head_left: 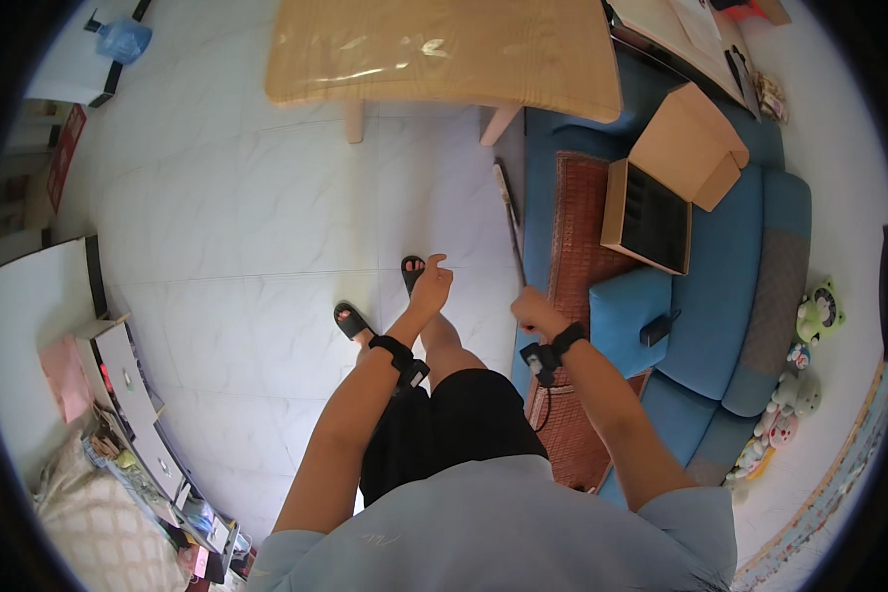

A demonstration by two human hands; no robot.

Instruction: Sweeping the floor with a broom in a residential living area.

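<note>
My left hand (432,287) is held out in front of me over the floor, near my sandalled feet. Its index finger stands apart from the others, and nothing shows in it. My right hand (540,312) is closed, beside the front edge of the blue sofa (705,331). A long thin dark stick (509,214) with a paler far end runs along the sofa's front and reaches up to this hand. Whether my fingers grip the stick or it lies beyond them, I cannot tell. Each wrist wears a black strap with a small device.
Ahead stands a wooden table (444,54) under a shiny clear cover. On the sofa are an opened cardboard box (689,148), a blue cushion (627,306), a black object (658,329) and a reddish-brown mat (574,212). White drawers (128,370) stand at left; plush toys (821,311) line the right side.
</note>
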